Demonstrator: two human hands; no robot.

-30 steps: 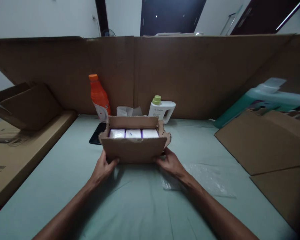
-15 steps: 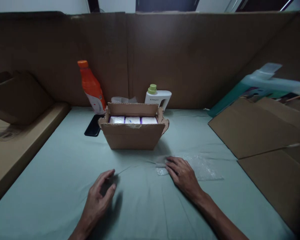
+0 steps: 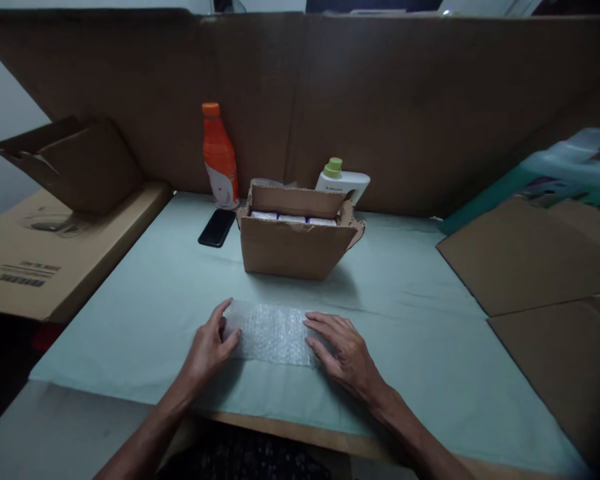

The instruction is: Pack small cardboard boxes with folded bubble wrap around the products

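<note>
A flat rectangle of clear bubble wrap (image 3: 273, 333) lies on the pale green cloth between my two hands. My left hand (image 3: 207, 347) is at its left end, with the thumb over the wrap and the forefinger at the far corner, held apart. Over the right end rests my right hand (image 3: 345, 353), fingers stretched out and touching the wrap. Just beyond the wrap stands an open cardboard box (image 3: 285, 250). White-topped packs with purple edges (image 3: 293, 219) sit in a row inside it; their lower parts are hidden.
Behind the box are an orange bottle (image 3: 220, 160), a black phone (image 3: 217, 228) and a white bottle with a green cap (image 3: 347, 180). Cardboard flaps (image 3: 535, 253) and a teal jug (image 3: 530, 173) are at right. A large flat carton (image 3: 75, 253) lies left.
The bubble wrap has moved left from the right side to between my hands. My left hand has come to its left end. The view has tilted down and shifted.
</note>
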